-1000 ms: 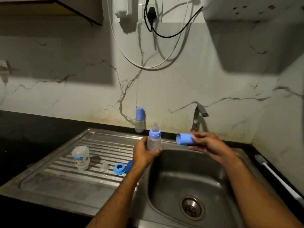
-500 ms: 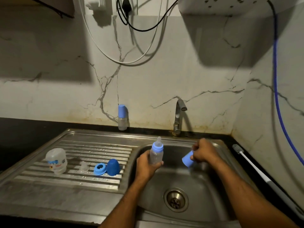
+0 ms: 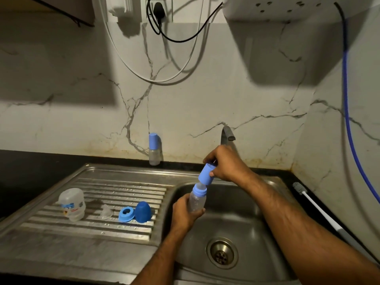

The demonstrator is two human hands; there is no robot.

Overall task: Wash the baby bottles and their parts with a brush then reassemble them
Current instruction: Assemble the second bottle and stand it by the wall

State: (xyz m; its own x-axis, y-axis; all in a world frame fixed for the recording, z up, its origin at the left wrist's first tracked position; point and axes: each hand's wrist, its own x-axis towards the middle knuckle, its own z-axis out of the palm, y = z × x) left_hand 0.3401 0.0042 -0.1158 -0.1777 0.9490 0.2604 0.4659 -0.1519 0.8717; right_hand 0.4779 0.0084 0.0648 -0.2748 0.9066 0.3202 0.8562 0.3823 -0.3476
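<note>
My left hand (image 3: 185, 214) grips a small clear baby bottle (image 3: 197, 200) with a blue collar, tilted over the sink basin (image 3: 242, 214). My right hand (image 3: 226, 164) holds a light blue cap (image 3: 206, 174) just above the bottle's teat, its open end over the tip. On the drainboard (image 3: 98, 229) lie a wide clear bottle (image 3: 72, 203) on its side, a clear teat (image 3: 107, 211), a blue collar ring (image 3: 126, 214) and a dark blue dome cap (image 3: 143, 211). A capped bottle (image 3: 154, 149) stands against the back wall.
The tap (image 3: 226, 134) rises behind my right hand. A white-handled bottle brush (image 3: 312, 204) lies on the counter right of the sink. The drain (image 3: 222, 253) sits in the basin floor. Cables and a blue hose (image 3: 347, 95) hang on the walls.
My right hand has lifted the light blue cap from low in the basin up over the bottle's teat. My left hand has tilted the bottle toward it.
</note>
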